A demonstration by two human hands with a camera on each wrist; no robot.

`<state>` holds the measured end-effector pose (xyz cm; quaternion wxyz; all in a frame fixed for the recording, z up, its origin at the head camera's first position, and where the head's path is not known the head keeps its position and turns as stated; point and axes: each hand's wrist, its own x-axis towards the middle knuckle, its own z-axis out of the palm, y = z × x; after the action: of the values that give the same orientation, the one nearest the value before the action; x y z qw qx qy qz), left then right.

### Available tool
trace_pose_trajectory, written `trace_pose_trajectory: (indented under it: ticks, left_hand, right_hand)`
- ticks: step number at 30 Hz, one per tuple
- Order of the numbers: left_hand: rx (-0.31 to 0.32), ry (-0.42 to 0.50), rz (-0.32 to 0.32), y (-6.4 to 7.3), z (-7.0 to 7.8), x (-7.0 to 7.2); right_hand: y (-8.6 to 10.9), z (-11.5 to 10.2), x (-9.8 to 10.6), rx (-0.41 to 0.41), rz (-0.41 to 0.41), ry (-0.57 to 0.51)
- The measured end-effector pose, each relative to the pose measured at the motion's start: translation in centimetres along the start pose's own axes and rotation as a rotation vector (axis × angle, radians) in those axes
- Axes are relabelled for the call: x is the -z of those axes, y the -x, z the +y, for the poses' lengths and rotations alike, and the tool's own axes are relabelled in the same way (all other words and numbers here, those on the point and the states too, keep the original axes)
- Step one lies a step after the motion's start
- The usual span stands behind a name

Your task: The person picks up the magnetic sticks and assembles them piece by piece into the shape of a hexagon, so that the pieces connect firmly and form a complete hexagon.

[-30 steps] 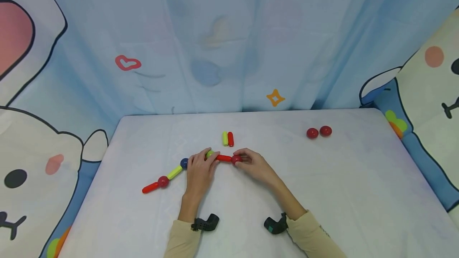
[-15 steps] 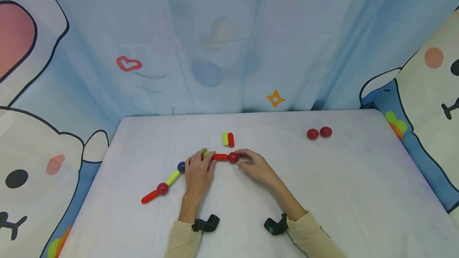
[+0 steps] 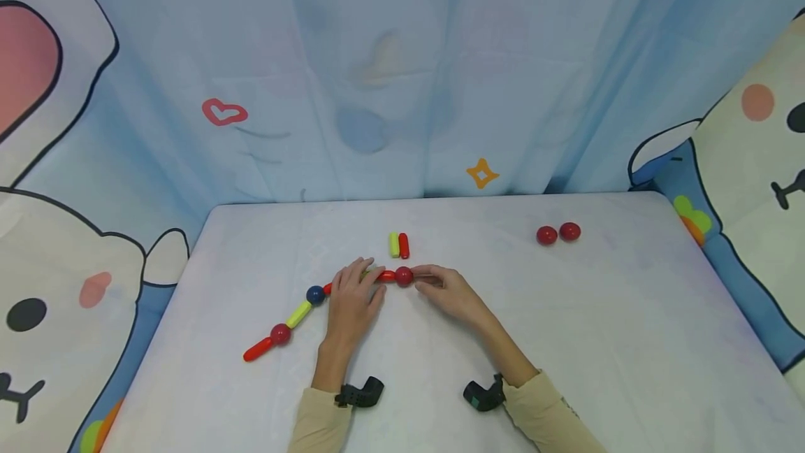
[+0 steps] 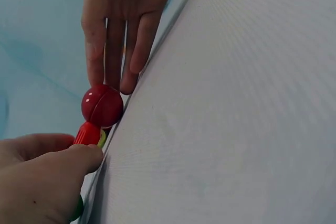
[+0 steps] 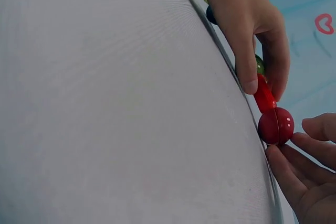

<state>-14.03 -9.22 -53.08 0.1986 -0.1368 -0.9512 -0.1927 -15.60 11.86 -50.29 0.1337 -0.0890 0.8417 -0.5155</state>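
Note:
A chain of balls and short rods lies across the table, angled down to the left. My left hand [image 3: 353,303] covers its right part and pinches a red rod [image 5: 264,95] between thumb and fingers. The green ball [image 5: 260,65] next to that rod is mostly hidden under the hand. At the chain's right end is a red ball [image 3: 404,276]. My right hand [image 3: 448,292] is beside this ball, fingers extended, fingertips right at its surface. Farther left run a blue ball [image 3: 316,295], a yellow rod [image 3: 298,313], another red ball [image 3: 280,334] and a red end rod [image 3: 258,349].
Behind the hands, a loose yellow rod [image 3: 394,245] and a loose red rod [image 3: 404,245] lie side by side. Two red balls [image 3: 547,235] rest at the back right of the white-covered table [image 3: 597,341]. A printed blue curtain [image 3: 402,89] hangs behind.
The chain has shifted left, its left end also swinging toward the front edge. My right fingers have gone from gripping the end red ball to extended beside it.

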Motion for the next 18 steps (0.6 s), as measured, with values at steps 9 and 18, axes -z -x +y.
trace_pose_trajectory:
  ticks: [9, 18]
  left_hand:
    - [-0.103, -0.016, -0.035, 0.05, -0.02, -0.09]
    - [-0.058, -0.009, -0.012, 0.13, 0.06, -0.28]
  right_hand:
    - [0.11, 0.08, 0.16, 0.039, -0.05, 0.021]
    - [0.12, 0.24, 0.3, 0.036, -0.054, 0.028]
